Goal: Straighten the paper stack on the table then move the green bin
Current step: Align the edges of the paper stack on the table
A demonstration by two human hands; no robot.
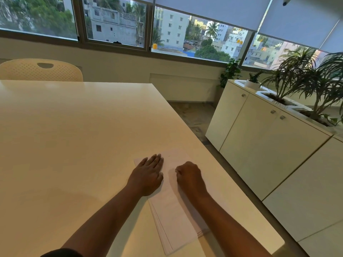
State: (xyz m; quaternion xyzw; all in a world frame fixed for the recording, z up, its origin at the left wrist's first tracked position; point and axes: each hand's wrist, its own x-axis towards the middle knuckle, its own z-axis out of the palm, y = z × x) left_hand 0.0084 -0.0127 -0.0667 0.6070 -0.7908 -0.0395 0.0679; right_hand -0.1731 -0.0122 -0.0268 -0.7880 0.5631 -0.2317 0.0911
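A stack of white paper [172, 214] lies on the cream table [74, 136], near its right edge, with sheets fanned out unevenly. My left hand [148, 173] rests flat on the stack's left part, fingers together and stretched forward. My right hand [189, 175] sits on the paper just to the right, its fingers curled under into a loose fist. Whether it pinches a sheet is hidden. No green bin is in view.
A cream perforated chair [40, 70] stands at the table's far left. White cabinets [259, 145] with potted plants [304, 84] on top run along the right, across a strip of floor. Windows fill the far wall.
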